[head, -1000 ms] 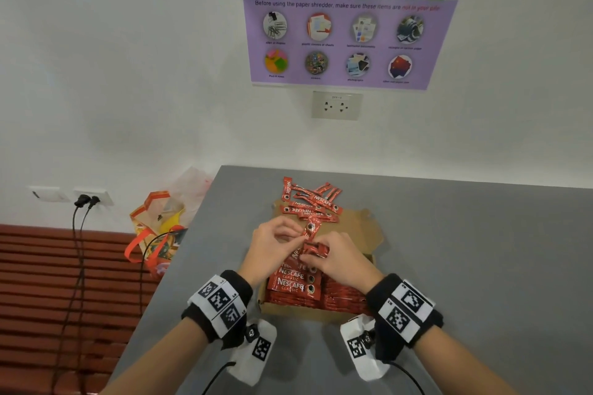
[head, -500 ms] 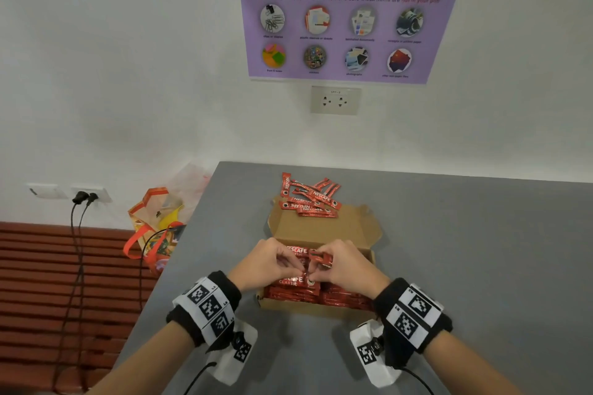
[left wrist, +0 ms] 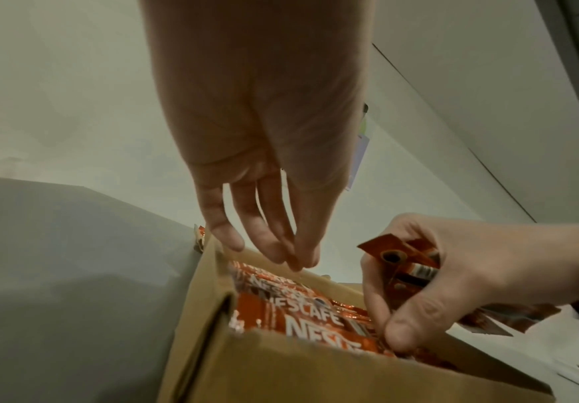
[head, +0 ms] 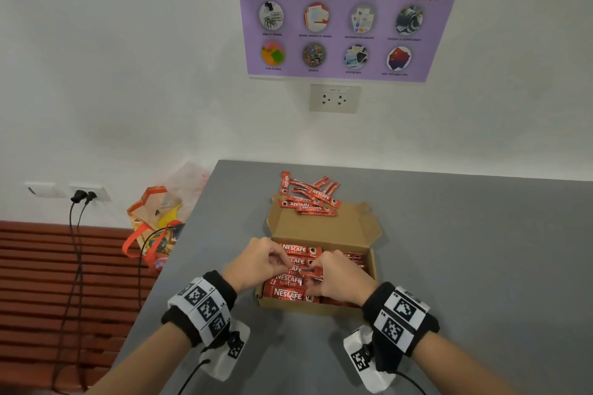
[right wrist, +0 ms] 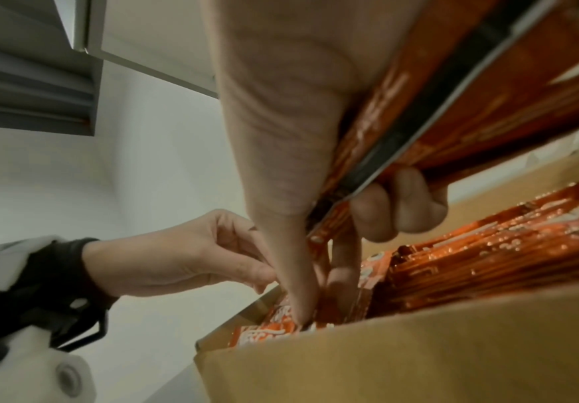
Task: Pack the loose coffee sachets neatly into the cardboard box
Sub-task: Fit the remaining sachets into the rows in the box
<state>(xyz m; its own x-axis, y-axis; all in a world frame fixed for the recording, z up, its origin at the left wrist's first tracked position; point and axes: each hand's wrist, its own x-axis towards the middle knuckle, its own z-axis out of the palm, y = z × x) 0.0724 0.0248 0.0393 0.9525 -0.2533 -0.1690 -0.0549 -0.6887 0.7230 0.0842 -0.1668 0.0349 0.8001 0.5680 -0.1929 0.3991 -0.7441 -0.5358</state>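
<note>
Seating the sachets clamped in right hand fingers needs them flat, aligned with rows in the box, left hand fingers loose, steadying.

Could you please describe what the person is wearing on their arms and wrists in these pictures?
Both forearms are bare, with no sleeves. The left hand and right hand wear no gloves. Each wrist carries a black band wrapped with white panels printed with black square marker patterns. Under each wrist hangs a white camera housing with its own marker, and a black cable trails from it.
</note>
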